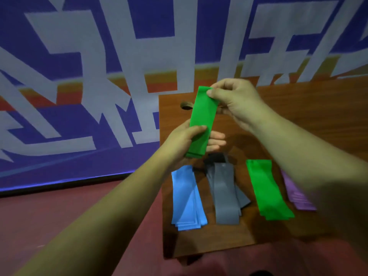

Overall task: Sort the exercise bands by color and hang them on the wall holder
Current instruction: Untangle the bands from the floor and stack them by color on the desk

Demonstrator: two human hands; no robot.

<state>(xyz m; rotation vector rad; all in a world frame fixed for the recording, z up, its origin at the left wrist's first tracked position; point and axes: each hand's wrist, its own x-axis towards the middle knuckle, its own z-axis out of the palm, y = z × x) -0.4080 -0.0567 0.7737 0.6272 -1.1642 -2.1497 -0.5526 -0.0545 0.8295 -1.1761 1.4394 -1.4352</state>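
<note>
A green exercise band [202, 114] is held upright above the wooden table [308, 116]. My right hand [237, 98] pinches its top end, and my left hand [185, 140] grips its lower end with the thumb on the front. Sorted piles lie flat on the table below: blue bands [186, 198] at the left, grey bands [225, 194] beside them, green bands [267, 190] further right, and purple bands [294, 192] partly hidden by my right forearm. A small dark band or item [216, 157] lies just above the grey pile.
The table has a round cable hole [186, 105] near its far left corner. Behind and to the left stands a blue and white patterned wall [79, 76] above a reddish floor [49, 216]. No wall holder is in view.
</note>
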